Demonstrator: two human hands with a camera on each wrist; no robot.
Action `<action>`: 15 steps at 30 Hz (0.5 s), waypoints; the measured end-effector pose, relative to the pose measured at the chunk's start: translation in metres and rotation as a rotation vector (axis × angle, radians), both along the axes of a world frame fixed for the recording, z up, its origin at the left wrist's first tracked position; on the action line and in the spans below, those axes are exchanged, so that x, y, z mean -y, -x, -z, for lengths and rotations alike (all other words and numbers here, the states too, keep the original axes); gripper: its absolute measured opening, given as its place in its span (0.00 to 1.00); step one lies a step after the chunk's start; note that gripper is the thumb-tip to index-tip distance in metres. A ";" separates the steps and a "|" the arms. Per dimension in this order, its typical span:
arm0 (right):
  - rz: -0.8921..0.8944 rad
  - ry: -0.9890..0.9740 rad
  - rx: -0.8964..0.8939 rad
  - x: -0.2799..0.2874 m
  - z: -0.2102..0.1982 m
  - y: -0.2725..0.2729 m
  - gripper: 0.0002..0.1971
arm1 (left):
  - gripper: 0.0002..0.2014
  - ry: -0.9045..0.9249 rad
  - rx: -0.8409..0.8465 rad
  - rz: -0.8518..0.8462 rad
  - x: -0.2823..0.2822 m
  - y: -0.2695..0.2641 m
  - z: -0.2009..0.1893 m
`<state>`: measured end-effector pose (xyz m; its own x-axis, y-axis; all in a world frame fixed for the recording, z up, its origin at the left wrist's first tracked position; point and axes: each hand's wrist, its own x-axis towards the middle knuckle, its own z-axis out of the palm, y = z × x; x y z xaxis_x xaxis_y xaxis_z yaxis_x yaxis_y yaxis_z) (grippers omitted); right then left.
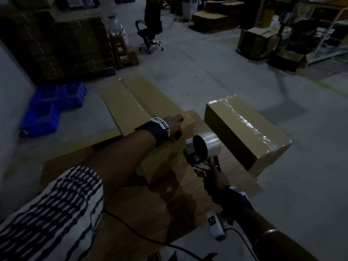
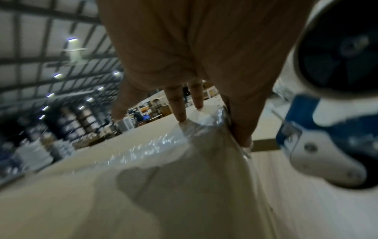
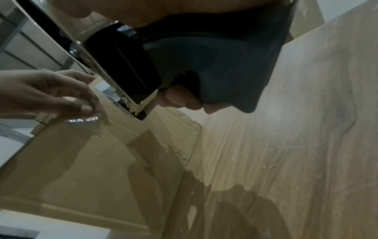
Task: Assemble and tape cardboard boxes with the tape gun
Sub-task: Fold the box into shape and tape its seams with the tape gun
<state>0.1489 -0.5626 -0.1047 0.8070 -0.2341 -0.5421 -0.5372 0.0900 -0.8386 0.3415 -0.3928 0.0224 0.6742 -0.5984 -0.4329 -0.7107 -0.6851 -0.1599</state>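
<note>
Right hand wrapped round the tape gun handle, held just above the bench near its right edge. Left hand fingers fairly straight, pressing clear tape down on the cardboard box at the bench's far edge.

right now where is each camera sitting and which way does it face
Head: worn high, looks forward and down at the taped box; both forearms show, right hand grips the tape gun.
Left wrist: looks along the left hand; its fingers press tape at the box edge.
Right wrist: looks along the hand past the tape gun handle to the wooden table.
Both wrist views share the box, tape gun and left hand.
</note>
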 end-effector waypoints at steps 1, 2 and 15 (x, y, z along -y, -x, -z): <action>-0.003 -0.005 0.000 0.002 -0.002 0.001 0.58 | 0.05 -0.031 0.033 0.028 0.002 0.001 -0.002; -0.010 -0.019 -0.001 0.004 -0.004 0.002 0.59 | 0.05 -0.063 0.057 0.047 0.004 0.002 -0.004; -0.018 -0.112 -0.015 0.019 -0.019 0.011 0.46 | 0.56 0.081 0.093 -0.158 0.012 0.004 0.012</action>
<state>0.1379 -0.5817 -0.0856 0.8020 -0.1573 -0.5762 -0.5521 0.1727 -0.8157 0.3373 -0.4047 0.0102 0.7975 -0.5121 -0.3188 -0.5778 -0.8005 -0.1595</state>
